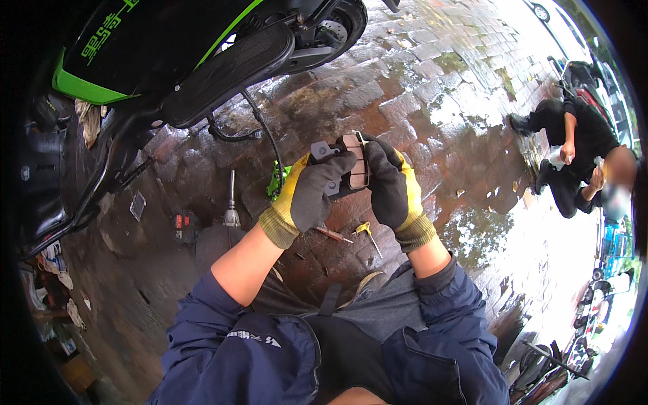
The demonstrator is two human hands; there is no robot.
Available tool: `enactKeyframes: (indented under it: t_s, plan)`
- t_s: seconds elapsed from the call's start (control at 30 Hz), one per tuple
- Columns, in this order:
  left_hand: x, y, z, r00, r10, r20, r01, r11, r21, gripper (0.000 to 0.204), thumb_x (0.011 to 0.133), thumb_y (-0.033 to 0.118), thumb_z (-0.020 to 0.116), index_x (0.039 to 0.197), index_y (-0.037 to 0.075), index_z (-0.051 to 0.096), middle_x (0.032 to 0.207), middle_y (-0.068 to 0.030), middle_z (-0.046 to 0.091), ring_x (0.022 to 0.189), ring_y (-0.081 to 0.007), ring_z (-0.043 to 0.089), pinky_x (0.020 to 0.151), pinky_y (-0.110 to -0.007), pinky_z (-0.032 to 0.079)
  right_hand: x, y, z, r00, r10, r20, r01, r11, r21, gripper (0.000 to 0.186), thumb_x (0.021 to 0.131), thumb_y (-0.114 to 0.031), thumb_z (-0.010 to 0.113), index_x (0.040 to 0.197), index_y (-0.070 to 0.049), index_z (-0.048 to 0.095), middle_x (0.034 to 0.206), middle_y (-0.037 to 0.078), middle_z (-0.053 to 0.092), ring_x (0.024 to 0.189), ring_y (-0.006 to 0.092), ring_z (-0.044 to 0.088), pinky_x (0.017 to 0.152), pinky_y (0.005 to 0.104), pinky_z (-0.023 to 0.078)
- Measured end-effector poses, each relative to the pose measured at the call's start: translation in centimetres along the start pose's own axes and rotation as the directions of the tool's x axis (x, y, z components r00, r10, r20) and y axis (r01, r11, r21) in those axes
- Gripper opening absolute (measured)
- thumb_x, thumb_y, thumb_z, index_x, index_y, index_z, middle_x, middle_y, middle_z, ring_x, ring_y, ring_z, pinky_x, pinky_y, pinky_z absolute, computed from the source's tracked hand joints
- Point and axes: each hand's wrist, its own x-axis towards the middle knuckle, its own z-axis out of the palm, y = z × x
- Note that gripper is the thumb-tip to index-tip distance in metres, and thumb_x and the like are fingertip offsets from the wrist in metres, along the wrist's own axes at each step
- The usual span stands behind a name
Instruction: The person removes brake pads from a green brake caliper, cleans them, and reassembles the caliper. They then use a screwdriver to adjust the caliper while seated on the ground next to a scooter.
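Note:
My left hand (312, 185), in a black and yellow glove, grips a pair of brake pads (355, 160), its thumb lying across a dark metal backing plate. My right hand (388, 182), gloved alike, has its fingers closed on the right edge of the pads, whose brown friction face shows. Just behind my left hand, a bright green caliper (277, 181) is at the end of a black hose (268, 133), partly hidden. Below my hands on the wet bricks lie a yellow-handled key (364, 228) and a thin orange-handled tool (332, 234).
A black and green scooter (152, 47) fills the upper left. A red-black power tool (183, 226) and a silver tool (231, 214) sit left of my knees. Another person (574, 179) in dark clothes crouches at the right on wet paving (425, 81), near parked vehicles (597, 304).

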Motion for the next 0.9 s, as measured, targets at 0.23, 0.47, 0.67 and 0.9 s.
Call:
enactKeyframes:
  t_s: [0.23, 0.47, 0.67, 0.9]
  plan:
    - [0.3, 0.1, 1.1, 0.996, -0.049, 0.081, 0.055, 0.996, -0.073, 0.036, 0.106, 0.018, 0.066, 0.14, 0.007, 0.061, 0.127, -0.0075, 0.073, 0.113, -0.0219, 0.074, 0.097, -0.037, 0.063, -0.6, -0.9, 0.5, 0.997, -0.048, 0.054, 0.045, 0.997, 0.058, 0.044, 0.11, -0.03, 0.063, 0.144, -0.003, 0.062, 0.132, 0.006, 0.071, 0.119, 0.0155, 0.066, 0.105, 0.0332, 0.051]
    - [0.2, 0.1, 1.6, 0.972, -0.018, 0.234, 0.032, 0.998, -0.053, 0.045, 0.107, 0.023, 0.066, 0.148, 0.007, 0.055, 0.137, -0.0065, 0.069, 0.126, -0.0227, 0.067, 0.109, -0.039, 0.055, -1.2, -2.9, -0.1, 0.978, -0.155, 0.138, 0.176, 0.972, -0.158, 0.044, 0.111, -0.027, 0.06, 0.15, -0.007, 0.059, 0.136, 0.005, 0.069, 0.124, 0.0151, 0.063, 0.108, 0.0327, 0.049]
    - [0.2, -0.2, 0.4, 0.969, -0.014, 0.248, 0.016, 1.0, -0.008, 0.048, 0.101, 0.015, 0.073, 0.146, 0.005, 0.059, 0.129, -0.0047, 0.071, 0.116, -0.0182, 0.069, 0.101, -0.034, 0.055, -1.6, -3.0, 0.6, 0.979, -0.162, 0.12, 0.171, 0.983, -0.069, 0.057, 0.107, -0.022, 0.068, 0.158, -0.006, 0.047, 0.148, 0.006, 0.06, 0.136, 0.017, 0.055, 0.117, 0.0352, 0.043]
    - [-1.3, 2.2, 1.7, 0.968, 0.065, 0.244, -0.144, 0.935, 0.325, 0.053, 0.097, 0.003, 0.076, 0.148, 0.003, 0.061, 0.119, -0.0005, 0.073, 0.101, -0.0119, 0.068, 0.092, -0.03, 0.055, -1.7, -3.1, -0.3, 0.988, -0.068, 0.137, 0.085, 0.989, -0.124, 0.07, 0.103, -0.026, 0.075, 0.161, -0.006, 0.041, 0.156, 0.011, 0.053, 0.144, 0.022, 0.05, 0.12, 0.0382, 0.04]
